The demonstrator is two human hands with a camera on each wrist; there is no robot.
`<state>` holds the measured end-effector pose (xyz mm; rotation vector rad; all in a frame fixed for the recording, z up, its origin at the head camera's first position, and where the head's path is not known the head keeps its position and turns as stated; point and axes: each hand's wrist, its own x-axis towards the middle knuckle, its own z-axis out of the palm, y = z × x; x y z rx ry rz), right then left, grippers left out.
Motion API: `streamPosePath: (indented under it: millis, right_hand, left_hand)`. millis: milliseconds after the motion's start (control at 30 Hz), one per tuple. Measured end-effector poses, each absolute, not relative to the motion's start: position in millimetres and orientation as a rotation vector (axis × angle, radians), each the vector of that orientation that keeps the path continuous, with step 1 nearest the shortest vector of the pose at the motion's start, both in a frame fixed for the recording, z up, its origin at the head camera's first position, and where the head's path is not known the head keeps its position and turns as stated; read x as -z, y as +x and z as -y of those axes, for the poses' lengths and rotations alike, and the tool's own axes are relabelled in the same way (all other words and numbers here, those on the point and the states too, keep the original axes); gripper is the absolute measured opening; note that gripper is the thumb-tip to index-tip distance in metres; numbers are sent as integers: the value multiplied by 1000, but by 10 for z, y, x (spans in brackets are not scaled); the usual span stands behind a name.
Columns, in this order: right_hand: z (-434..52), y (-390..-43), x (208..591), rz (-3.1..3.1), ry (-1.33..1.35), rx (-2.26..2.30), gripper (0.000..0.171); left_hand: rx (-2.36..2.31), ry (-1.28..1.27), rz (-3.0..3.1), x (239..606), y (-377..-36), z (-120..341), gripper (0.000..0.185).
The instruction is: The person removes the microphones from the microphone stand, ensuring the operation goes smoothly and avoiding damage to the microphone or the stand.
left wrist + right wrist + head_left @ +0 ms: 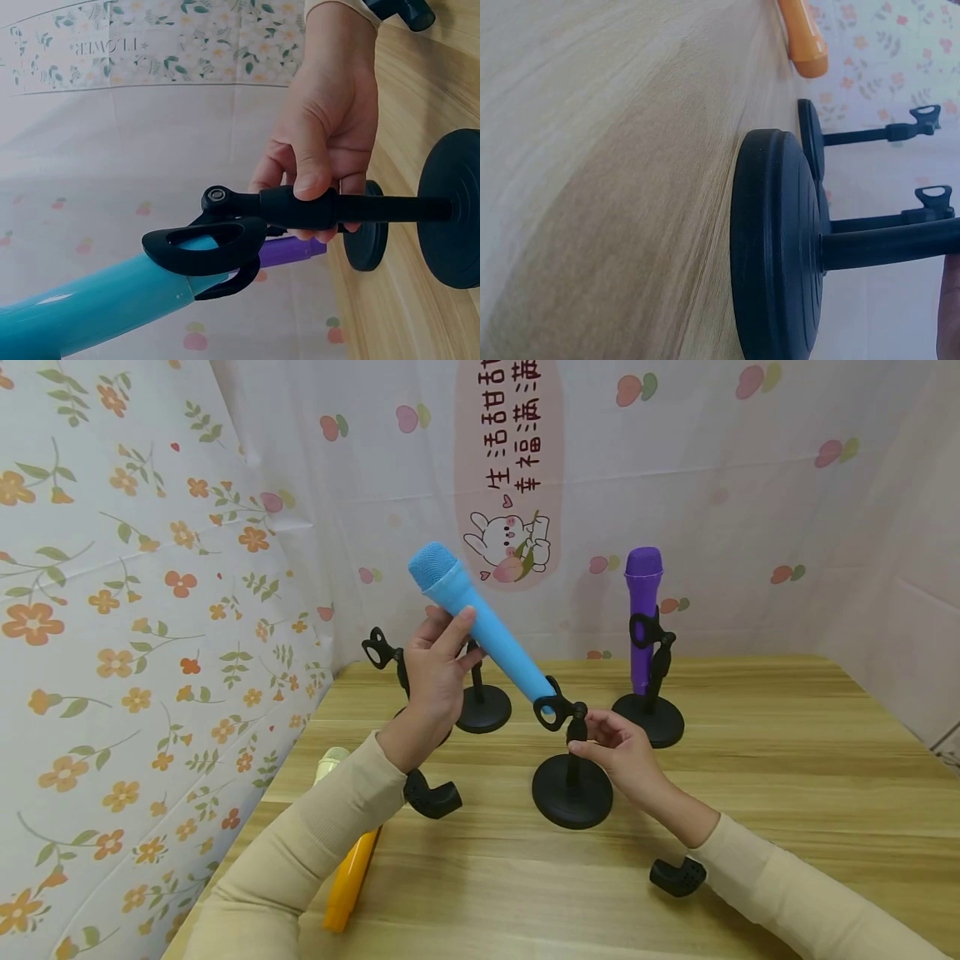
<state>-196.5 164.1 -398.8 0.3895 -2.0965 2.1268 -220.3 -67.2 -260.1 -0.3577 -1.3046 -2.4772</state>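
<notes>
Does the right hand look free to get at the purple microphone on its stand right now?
Probably not straight away. The right hand pinches the post of the near stand, so it is occupied. The path itself looks open: the purple microphone stands upright just behind it, with only bare table between.

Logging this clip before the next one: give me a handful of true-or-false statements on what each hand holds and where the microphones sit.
1. The left hand holds the blue microphone. True.
2. The blue microphone's lower end sits in the clip of the near stand. True.
3. The right hand lies flat on the table. False: it pinches the near stand's post.
4. The purple microphone lies flat on the table. False: it stands upright in the far stand.
5. An orange microphone lies on the table by the left sleeve. True.
</notes>
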Motion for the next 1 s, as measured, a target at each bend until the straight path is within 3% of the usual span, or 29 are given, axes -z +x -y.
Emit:
streamPosePath:
  millis: [333, 1000]
  right_hand:
    - [-1617, -1946, 3950, 2132, 338, -2101, 32]
    - [-1626, -1954, 3958, 2140, 356, -2092, 28]
  left_hand:
    - [2482, -358, 1231, 2559, -2217, 773, 18]
    - [2434, -318, 1227, 2579, -2253, 973, 15]
